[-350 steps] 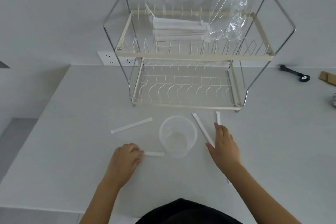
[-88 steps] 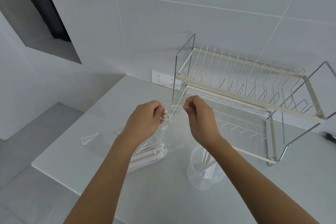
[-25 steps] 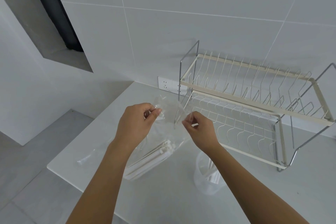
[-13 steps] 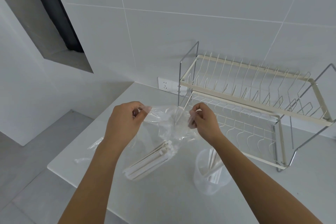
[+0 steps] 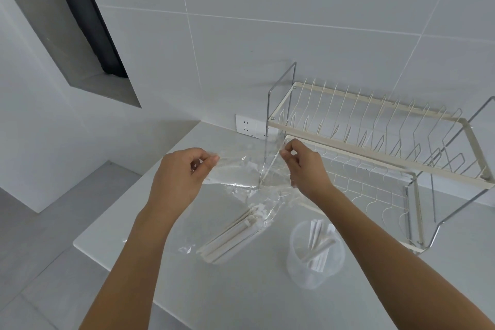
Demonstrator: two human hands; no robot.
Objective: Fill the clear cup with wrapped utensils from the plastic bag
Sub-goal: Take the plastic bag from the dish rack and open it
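Observation:
My left hand [image 5: 179,179] and my right hand [image 5: 305,169] each pinch an edge of the clear plastic bag [image 5: 241,171], holding its mouth spread apart above the counter. A bundle of white wrapped utensils [image 5: 230,236] lies in the bag's lower end, resting on the counter. The clear cup [image 5: 314,257] stands upright to the right of the bag, under my right forearm, with several wrapped utensils [image 5: 318,238] inside it.
A two-tier wire dish rack [image 5: 375,147] stands against the tiled wall at the right, right behind my right hand. A wall socket [image 5: 250,126] sits behind the bag. The counter's edge [image 5: 88,244] drops off at the left, with grey floor below.
My hands have moved farther apart, stretching the bag's mouth wider. The cup and the utensil bundle have stayed in place.

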